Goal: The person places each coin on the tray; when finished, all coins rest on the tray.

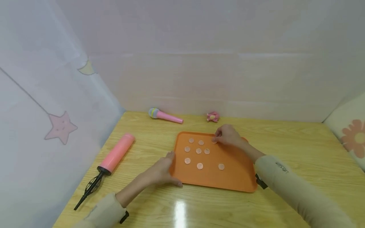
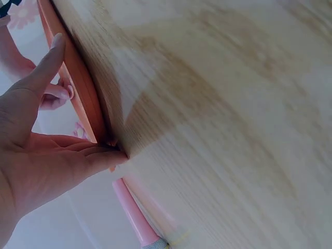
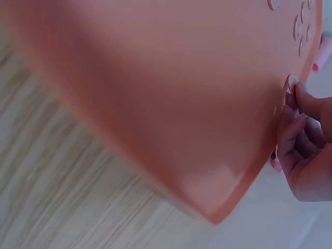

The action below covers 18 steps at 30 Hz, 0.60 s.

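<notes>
An orange tray [image 1: 233, 177] lies on the wooden table with several round, pale copper-coloured coins [image 1: 200, 166] spread over its left and middle part. My right hand [image 1: 228, 135] is over the tray's far edge. Thumb and finger pinch one coin [image 3: 292, 81], which stands tilted at the tray's surface in the right wrist view. At the tray's near left corner is my left hand [image 1: 162, 169], fingers along the left side and thumb by the front edge. Its fingers [image 2: 78, 150] look straight in the left wrist view and touch the tray's side.
Behind the tray lie a pink toy microphone [image 1: 168, 117] and a small pink toy figure [image 1: 212, 117]. To the left is a pink hand pump [image 1: 118, 153] with a black handle. Pale fabric walls [image 1: 185, 79] border the table's back and sides.
</notes>
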Tool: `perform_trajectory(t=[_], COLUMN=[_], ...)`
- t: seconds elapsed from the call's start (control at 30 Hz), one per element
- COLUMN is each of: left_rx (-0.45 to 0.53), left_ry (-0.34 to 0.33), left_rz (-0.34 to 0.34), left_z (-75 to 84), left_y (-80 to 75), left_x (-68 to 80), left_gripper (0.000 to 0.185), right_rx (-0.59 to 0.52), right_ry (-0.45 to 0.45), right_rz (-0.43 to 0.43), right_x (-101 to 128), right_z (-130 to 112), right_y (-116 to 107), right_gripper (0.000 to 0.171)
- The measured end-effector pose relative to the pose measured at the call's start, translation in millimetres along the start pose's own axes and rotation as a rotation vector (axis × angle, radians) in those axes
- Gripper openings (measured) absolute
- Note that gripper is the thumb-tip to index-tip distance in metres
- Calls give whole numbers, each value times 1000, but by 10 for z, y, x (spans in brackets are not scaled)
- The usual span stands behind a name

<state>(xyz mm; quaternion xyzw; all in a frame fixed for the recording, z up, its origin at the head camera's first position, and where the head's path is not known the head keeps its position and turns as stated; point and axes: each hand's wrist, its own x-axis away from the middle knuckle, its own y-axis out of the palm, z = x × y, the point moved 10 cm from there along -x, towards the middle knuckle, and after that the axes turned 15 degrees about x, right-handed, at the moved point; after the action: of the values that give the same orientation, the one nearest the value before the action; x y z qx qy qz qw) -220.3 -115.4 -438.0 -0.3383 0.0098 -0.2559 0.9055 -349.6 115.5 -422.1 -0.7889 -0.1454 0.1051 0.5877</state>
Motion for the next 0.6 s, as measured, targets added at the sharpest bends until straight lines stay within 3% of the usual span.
perform_trajectory(t=[0.17,0.37,0.47,0.6], left_rx=[36,22,12,7], left_ry=[-11,-7,-10,-23], left_rz=[9,11,13,35], left_z=[0,35,28,-11], left_y=[44,23,2,-58], left_x=[10,54,54,48], left_gripper=[129,127,127,127], right_rx=[33,10,15,-17], right_ry=[19,45,75,91], right_rz=[-15,39,38,-32], right_x=[29,130,253,587], right_z=[-35,54,250,708], right_y=[75,10,-174,-443], right_gripper=[14,17,25,35])
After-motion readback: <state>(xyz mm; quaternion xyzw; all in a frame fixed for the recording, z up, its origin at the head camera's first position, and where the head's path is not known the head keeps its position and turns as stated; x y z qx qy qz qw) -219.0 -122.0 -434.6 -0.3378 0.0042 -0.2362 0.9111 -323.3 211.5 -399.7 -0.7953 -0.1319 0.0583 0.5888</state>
